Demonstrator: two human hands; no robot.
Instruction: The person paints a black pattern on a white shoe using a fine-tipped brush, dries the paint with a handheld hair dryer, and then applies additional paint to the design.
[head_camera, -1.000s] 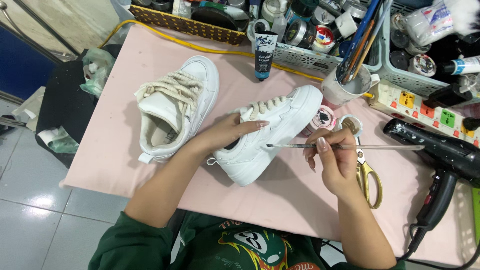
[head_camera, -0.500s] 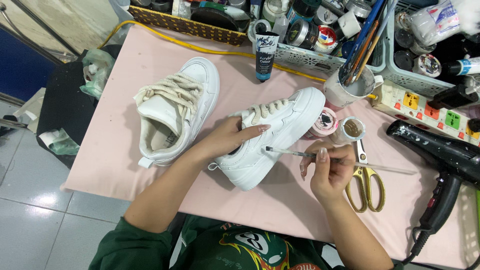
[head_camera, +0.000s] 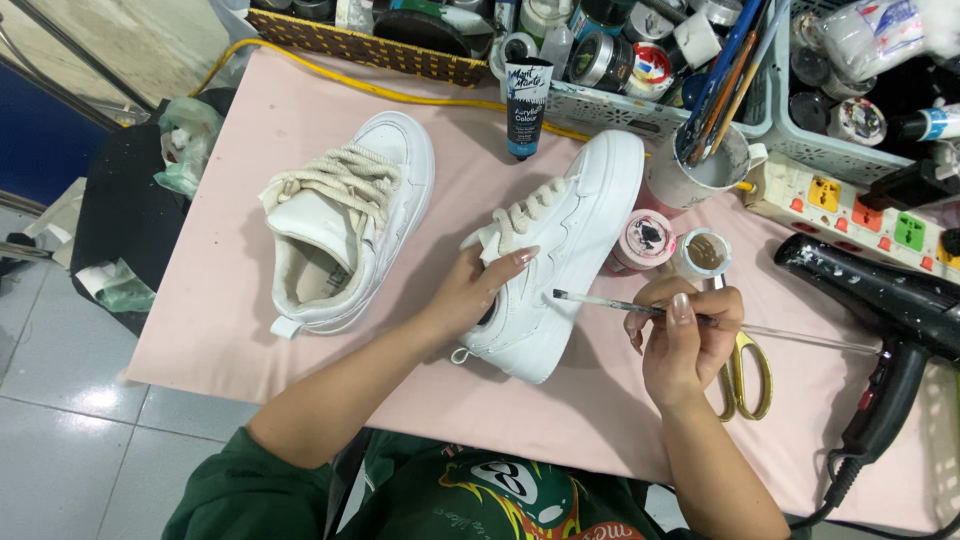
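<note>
- Since the earlier view, the right hand (head_camera: 690, 345) has drawn the thin paintbrush (head_camera: 640, 308) slightly back, so its bristle tip now hovers just beside the white sneaker (head_camera: 560, 260) rather than over its side panel.
- Left hand (head_camera: 475, 290) lies flat over the sneaker's collar and laces, fingers spread and pressing it onto the pink table cover (head_camera: 230, 300); the right hand pinches the brush narrowly between thumb and fingertips.
- Risk, as I judge it: a loaded tip so close to smooth white leather could leave a stray mark if the shoe rocks on its thick sole (the hold is from above only).
- Two small open paint pots (head_camera: 645, 240) sit just behind the brush hand; a knock could tip them onto the cloth.
- Yellow-handled scissors (head_camera: 745, 375) lie under the right wrist, near enough to snag.
- Second sneaker (head_camera: 345, 225), chunky with woven cream laces, rests well apart to the left.
</note>
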